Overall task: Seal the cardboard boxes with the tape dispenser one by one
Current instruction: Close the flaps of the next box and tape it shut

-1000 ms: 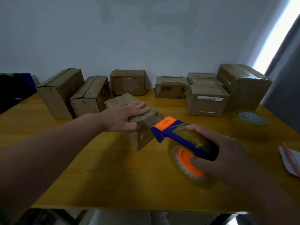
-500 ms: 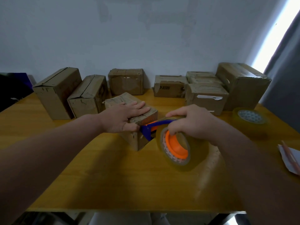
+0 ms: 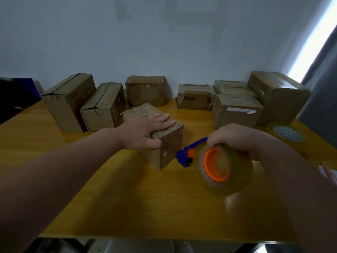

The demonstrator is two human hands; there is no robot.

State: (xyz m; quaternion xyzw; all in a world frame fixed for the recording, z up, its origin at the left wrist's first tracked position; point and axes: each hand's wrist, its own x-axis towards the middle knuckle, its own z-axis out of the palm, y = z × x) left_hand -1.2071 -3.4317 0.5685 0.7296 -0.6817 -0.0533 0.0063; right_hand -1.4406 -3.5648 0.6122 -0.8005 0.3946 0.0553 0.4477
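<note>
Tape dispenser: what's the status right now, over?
Left hand flat on small brown cardboard box. Right hand grips blue-and-orange tape dispenser, nose at box's side. Nothing in between.

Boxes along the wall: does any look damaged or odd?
Yes. The second box from the left has a ragged, torn top front edge and dark scuffs. The leftmost box is scuffed too.

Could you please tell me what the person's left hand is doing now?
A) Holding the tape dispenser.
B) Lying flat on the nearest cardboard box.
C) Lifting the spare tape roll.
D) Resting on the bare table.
B: the left hand lies flat on top of the small brown cardboard box, while the right hand grips the blue and orange tape dispenser.
</note>
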